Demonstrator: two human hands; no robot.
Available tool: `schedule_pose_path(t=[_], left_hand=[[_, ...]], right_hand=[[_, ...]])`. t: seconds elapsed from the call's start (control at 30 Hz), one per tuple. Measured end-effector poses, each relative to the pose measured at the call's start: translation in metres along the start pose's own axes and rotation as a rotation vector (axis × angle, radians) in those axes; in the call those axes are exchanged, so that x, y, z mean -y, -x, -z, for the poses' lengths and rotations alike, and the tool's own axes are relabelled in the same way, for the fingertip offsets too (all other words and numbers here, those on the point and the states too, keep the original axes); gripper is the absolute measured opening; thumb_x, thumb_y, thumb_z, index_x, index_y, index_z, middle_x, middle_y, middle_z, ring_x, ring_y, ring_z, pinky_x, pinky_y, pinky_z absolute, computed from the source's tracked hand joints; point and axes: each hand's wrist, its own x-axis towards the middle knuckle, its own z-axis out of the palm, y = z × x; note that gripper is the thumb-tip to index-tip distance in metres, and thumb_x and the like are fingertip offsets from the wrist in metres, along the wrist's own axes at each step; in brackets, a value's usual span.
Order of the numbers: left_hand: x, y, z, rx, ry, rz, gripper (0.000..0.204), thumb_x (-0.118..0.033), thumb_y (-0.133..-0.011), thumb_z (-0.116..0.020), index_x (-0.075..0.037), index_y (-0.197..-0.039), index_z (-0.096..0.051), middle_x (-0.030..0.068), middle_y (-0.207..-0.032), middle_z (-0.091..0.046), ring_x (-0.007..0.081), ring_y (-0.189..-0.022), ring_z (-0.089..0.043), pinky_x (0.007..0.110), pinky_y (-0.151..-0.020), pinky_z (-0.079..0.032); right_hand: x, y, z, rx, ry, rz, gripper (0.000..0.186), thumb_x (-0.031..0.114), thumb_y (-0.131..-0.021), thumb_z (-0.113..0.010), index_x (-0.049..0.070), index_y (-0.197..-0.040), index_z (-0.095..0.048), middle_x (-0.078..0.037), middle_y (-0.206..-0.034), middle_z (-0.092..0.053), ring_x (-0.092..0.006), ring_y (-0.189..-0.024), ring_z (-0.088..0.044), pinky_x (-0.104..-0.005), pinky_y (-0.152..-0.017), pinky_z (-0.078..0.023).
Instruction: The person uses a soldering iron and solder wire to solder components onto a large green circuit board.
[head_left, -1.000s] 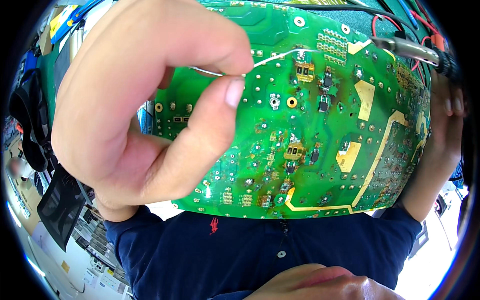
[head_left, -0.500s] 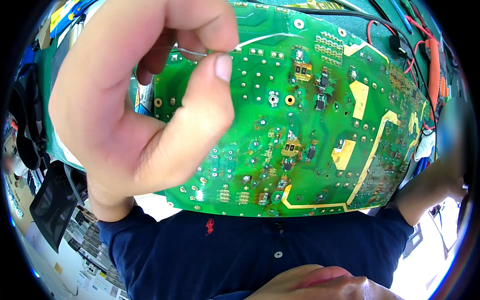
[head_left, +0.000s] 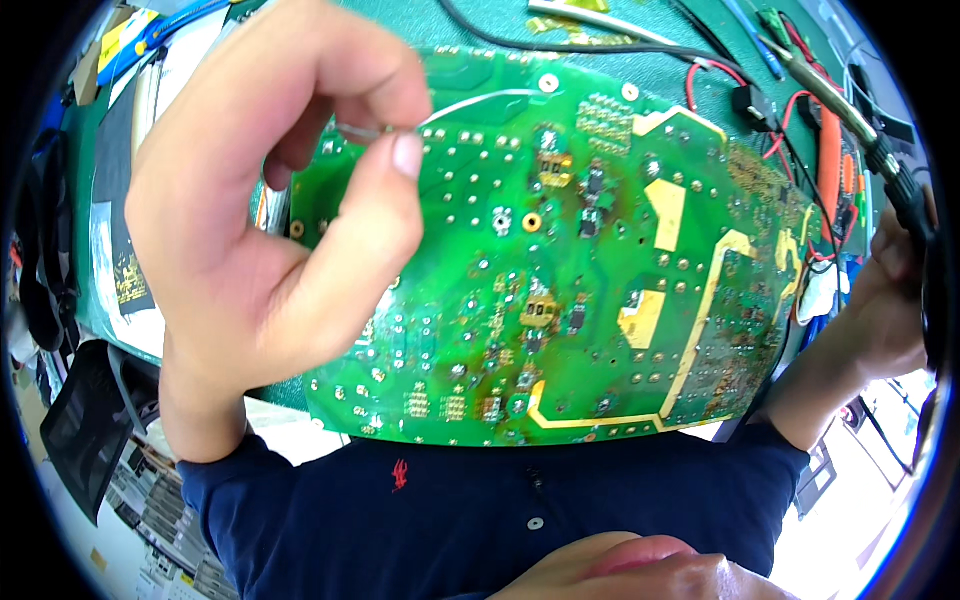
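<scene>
My left hand (head_left: pixel 260 230) pinches a thin silvery wire (head_left: pixel 487 99) between thumb and forefinger, over the left part of a large green circuit board (head_left: pixel 640 270). The wire runs rightward above the board, with another stretch behind my fingers. My right hand (head_left: pixel 897 280), at the far right beside the board, grips a soldering iron (head_left: pixel 853 119) by its black handle; its metal shaft angles up and left, off the board's upper right. The board carries gold pads, small chips and brownish stained areas.
A green mat (head_left: pixel 500 22) lies under the board, with red and black cables (head_left: pixel 715 62), orange-handled tools (head_left: pixel 829 170), blue tools (head_left: pixel 150 40) and papers (head_left: pixel 130 260) around it. A black chair (head_left: pixel 75 430) is at lower left. My dark shirt is below the board.
The soldering iron left the board's upper right, swung out of view, and is now back, steeper and farther right. My left hand shifted slightly left with the wire. The board appears lower and leftward.
</scene>
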Motion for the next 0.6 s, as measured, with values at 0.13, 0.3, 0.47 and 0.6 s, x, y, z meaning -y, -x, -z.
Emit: schedule_pose_path(t=[0.13, 0.3, 0.47, 0.6], left_hand=[[-0.018, -0.031, -0.002, 0.018, -0.044, 0.004, 0.012, 0.004, -0.065, -0.047, -0.001, -0.076, -0.046, 0.0052, -0.070, -0.045, 0.0088, -0.060, -0.037, 0.018, -0.050, -0.026], [-0.014, -0.035, -0.009, 0.006, -0.026, -0.052, 0.014, 0.004, -0.063, -0.047, -0.001, -0.076, -0.046, 0.0057, -0.070, -0.045, 0.0097, -0.060, -0.039, 0.019, -0.049, -0.026], [-0.014, -0.033, -0.011, -0.011, -0.021, -0.081, 0.014, 0.004, -0.063, -0.047, -0.001, -0.076, -0.047, 0.0060, -0.069, -0.045, 0.0106, -0.061, -0.039, 0.019, -0.049, -0.026], [-0.014, -0.034, -0.015, -0.007, -0.017, -0.081, 0.014, 0.004, -0.063, -0.048, -0.001, -0.076, -0.047, 0.0061, -0.069, -0.045, 0.0111, -0.062, -0.040, 0.020, -0.050, -0.027]], right_hand=[[-0.028, -0.012, 0.043, -0.023, -0.234, -0.295, 0.043, 0.025, -0.086, -0.032, -0.014, -0.099, -0.046, 0.001, -0.052, -0.035, -0.0062, -0.049, -0.032, -0.0198, -0.050, -0.026], [-0.037, -0.014, 0.042, -0.077, -0.479, -0.508, 0.040, 0.021, -0.087, -0.031, -0.013, -0.099, -0.046, 0.001, -0.048, -0.032, -0.0064, -0.046, -0.031, -0.0165, -0.046, -0.027], [-0.048, -0.012, 0.044, -0.052, -0.749, -0.635, 0.038, 0.020, -0.087, -0.033, -0.014, -0.103, -0.041, 0.001, -0.048, -0.030, -0.0075, -0.047, -0.031, -0.0168, -0.047, -0.027], [-0.052, -0.010, 0.044, -0.013, -0.863, -0.670, 0.037, 0.018, -0.087, -0.034, -0.014, -0.103, -0.041, 0.002, -0.048, -0.032, -0.0069, -0.046, -0.030, -0.0180, -0.045, -0.025]])
